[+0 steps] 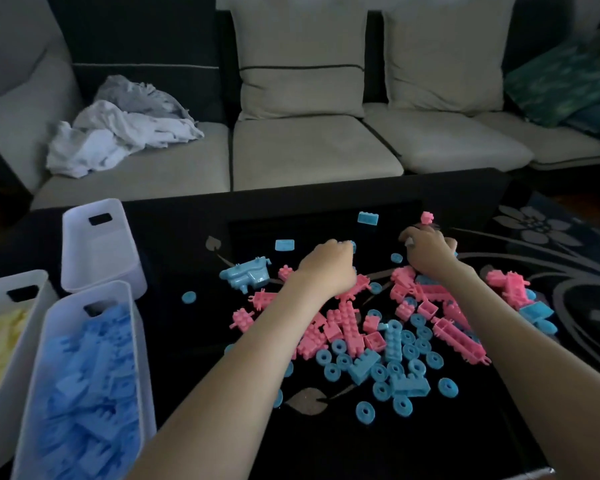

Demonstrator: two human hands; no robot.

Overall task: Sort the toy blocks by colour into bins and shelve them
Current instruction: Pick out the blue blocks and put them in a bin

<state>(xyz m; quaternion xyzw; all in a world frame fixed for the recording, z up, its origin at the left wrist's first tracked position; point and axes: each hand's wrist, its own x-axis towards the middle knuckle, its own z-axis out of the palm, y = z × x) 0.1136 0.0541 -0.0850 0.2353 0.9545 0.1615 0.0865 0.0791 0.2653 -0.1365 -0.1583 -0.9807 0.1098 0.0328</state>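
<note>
1. We're over the dark table (187, 341). The pile of pink and blue blocks (347, 327) lies at its middle, with a few strays out towards twelve o'clock.
2. Our left hand (326, 268) sits knuckles-up at the pile's eleven o'clock, fingers curled under. A blue piece (352, 244) peeps out at the fingertips, and in this dim light we only think it is pinched.
3. Our right hand (430, 252) hunches at one o'clock, fingers curled down. What they close on, we cannot tell.
4. We judge these to be small hard plastic bits: light, stiff, slick, nothing fragile. Bricks take a pinch across their flat sides. The rings want a fingertip through the hole, or a scoop by the handful.
5. The bins are ready. The blue bin (137, 358) at eight o'clock is well filled, and the yellow bin (0, 282) sits beyond it at nine. The empty bin (97, 258) at ten we'd give to pink.
6. For room, bare tabletop between pile and bins allows a free sweep left. Blocks at three o'clock lie towards the table's right side, with the patterned rug (541, 223) beyond, and rings could roll off there. The sofa (309, 150) stands past twelve.
</note>
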